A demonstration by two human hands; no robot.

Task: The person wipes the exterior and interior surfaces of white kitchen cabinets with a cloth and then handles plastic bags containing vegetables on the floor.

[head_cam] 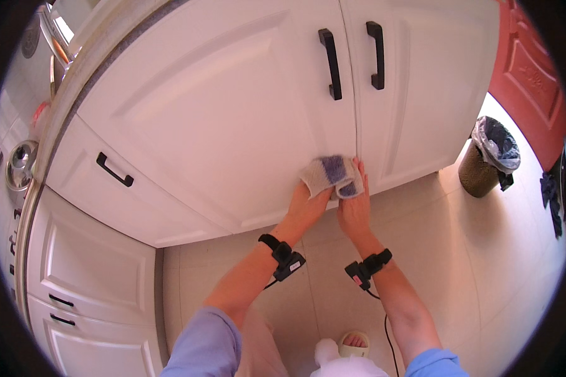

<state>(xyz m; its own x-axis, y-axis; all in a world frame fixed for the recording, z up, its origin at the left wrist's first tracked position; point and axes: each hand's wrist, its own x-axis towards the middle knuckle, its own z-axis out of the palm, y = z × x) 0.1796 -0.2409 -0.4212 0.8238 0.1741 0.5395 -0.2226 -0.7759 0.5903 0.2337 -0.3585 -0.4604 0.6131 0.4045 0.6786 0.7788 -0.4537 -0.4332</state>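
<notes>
A beige cloth with blue-grey stripes (331, 173) lies bunched against the lower right part of a white cabinet door (226, 122). My left hand (317, 201) is on this cloth, which covers most of its fingers. Alongside, my right hand (356, 207) reaches up with straight fingers against the cabinet, close to the seam between two doors. The cloth's folded right end overlaps that hand, so whether its thumb grips the fabric is hidden. Above the hands, the doors carry two black bar handles, a left one (331, 64) and a right one (376, 55).
A brown trash bin (478, 172) with a plastic liner stands right of the cabinet, near a red door (523, 75). White drawers (94, 264) meet the cabinet at left, under a countertop edge (61, 108). A black cable (390, 330) hangs from my right wrist strap.
</notes>
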